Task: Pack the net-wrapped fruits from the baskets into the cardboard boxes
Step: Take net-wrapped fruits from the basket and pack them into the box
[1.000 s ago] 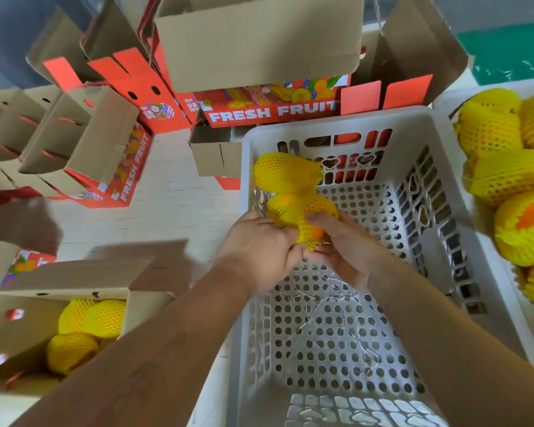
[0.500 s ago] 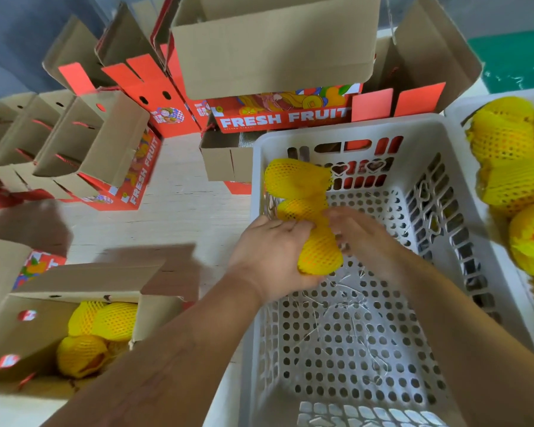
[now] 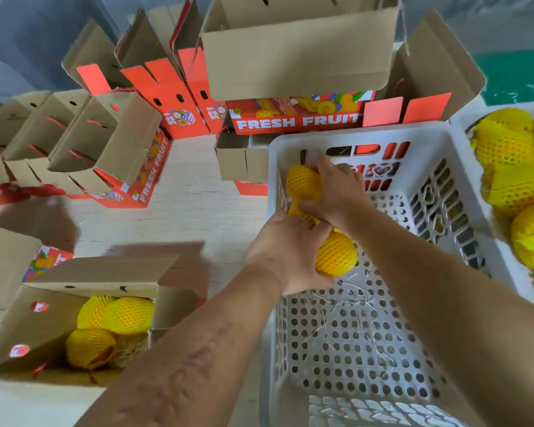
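Observation:
Both my hands are inside the white perforated basket (image 3: 423, 131), at its near-left wall. My left hand (image 3: 285, 251) grips a yellow net-wrapped fruit (image 3: 336, 257) just above the basket floor. My right hand (image 3: 336, 186) is closed over a second net-wrapped fruit (image 3: 301, 181) higher up against the basket's far-left corner. The two fruits touch between my hands. An open cardboard box (image 3: 28, 318) at lower left holds three net-wrapped fruits (image 3: 117, 325). A second basket (image 3: 458, 118) at right is full of net-wrapped fruits (image 3: 506, 149).
Several empty open "FRESH FRUIT" cardboard boxes (image 3: 293, 118) stand behind the basket and along the left (image 3: 114, 149) on the pale wooden table (image 3: 191, 204). Loose straw strands lie on the basket floor.
My right hand moved from the lower fruit up to the far-left corner and closed on the second fruit. My left hand keeps the first fruit, now lower and nearer.

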{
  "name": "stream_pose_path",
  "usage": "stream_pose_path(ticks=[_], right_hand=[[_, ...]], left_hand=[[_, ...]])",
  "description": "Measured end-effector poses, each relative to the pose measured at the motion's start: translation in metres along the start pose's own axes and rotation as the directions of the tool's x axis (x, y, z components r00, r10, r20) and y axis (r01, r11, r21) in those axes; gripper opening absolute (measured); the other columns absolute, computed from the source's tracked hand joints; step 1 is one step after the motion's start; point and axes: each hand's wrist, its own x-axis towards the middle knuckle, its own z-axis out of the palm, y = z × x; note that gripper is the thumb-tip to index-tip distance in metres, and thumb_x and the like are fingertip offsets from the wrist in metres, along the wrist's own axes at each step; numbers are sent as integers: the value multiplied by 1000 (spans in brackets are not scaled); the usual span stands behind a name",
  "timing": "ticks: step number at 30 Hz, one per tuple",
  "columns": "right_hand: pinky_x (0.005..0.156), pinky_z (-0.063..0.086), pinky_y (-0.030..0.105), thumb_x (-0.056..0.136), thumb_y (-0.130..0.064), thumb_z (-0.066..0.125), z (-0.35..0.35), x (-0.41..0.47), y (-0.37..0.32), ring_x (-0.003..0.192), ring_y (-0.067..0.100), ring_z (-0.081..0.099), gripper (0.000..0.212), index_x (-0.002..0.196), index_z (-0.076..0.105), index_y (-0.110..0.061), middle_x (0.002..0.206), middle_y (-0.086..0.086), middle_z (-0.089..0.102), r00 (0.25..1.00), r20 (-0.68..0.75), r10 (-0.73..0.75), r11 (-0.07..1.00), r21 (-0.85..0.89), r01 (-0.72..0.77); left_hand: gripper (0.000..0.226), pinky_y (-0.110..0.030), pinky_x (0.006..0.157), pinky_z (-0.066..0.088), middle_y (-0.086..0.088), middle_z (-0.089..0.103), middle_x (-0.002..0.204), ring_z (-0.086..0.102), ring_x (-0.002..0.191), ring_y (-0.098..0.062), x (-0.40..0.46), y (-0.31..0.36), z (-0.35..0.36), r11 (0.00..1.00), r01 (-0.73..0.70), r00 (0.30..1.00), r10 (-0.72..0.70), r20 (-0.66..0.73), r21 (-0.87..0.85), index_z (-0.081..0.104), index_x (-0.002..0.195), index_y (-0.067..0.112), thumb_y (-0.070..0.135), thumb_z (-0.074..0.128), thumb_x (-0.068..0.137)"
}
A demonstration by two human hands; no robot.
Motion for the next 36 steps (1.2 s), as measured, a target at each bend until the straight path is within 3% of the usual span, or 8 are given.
stream_pose_path(ticks=[4,8,12,17,21,25,33,36], right_hand=[[65,54,31,70,-39,76,-35,-40,0,94,19,62,63,123,43,-33,113,-1,58,941,104,323,692,652,-310],[102,50,62,89,-18,69,-56,-101,-5,125,45,59,61,146,47,-16,141,25,56,953,298,61,176,936,-304],[95,57,52,92,-8,72,-45,-151,-69,124,43,61,52,140,54,-10,136,25,61,915,375,-147,281,903,-325],[83,61,37,67,-33,89,-10,-177,-177,109,31,72,47,111,71,-28,114,10,75,945,326,-25,489,828,-273],[101,54,47,59,-54,84,33,-180,-254,108,28,71,48,100,72,-34,104,4,77,974,201,107,685,695,-219],[74,45,4,86,-37,80,79,-187,-315,82,-15,64,24,101,72,-19,82,-25,73,989,-31,144,704,706,-80],[63,62,37,101,-31,50,121,-201,-370,82,20,75,16,98,64,-23,98,6,74,920,376,112,101,916,-387],[52,57,31,89,-45,65,127,-206,-367,67,18,70,31,100,49,-21,86,4,70,928,345,138,264,891,-371]], left_hand=[[77,-34,87,56,13,66,114,65,98,-10,-15,-1,-11,883,15,976,-115,-185,-469,51,129,35,68,81,67],[68,-32,74,62,13,62,118,68,103,-11,-63,-2,-21,289,-67,941,-301,-157,-955,47,132,42,43,87,76],[59,-23,71,56,16,65,117,68,99,-8,-132,-38,-33,186,-172,970,-140,-199,-967,54,128,34,33,83,77],[70,-24,79,56,14,63,130,67,109,-12,-219,-118,-49,295,-161,987,23,-162,-942,52,135,41,37,88,75],[72,-41,89,58,6,62,136,65,118,-22,-272,-175,-50,310,-157,985,-18,-171,-938,51,138,35,44,86,76],[90,-52,98,55,-14,58,141,60,125,-28,-316,-214,-44,-62,-43,998,-42,-40,-997,48,145,20,51,90,71],[78,-72,111,36,-17,59,146,47,141,-45,-357,-255,-43,-725,136,988,46,149,-675,73,126,18,48,95,57],[115,-70,122,15,-25,40,159,35,148,-48,-364,-260,-44,-792,147,987,79,140,-593,41,152,6,54,90,60]])
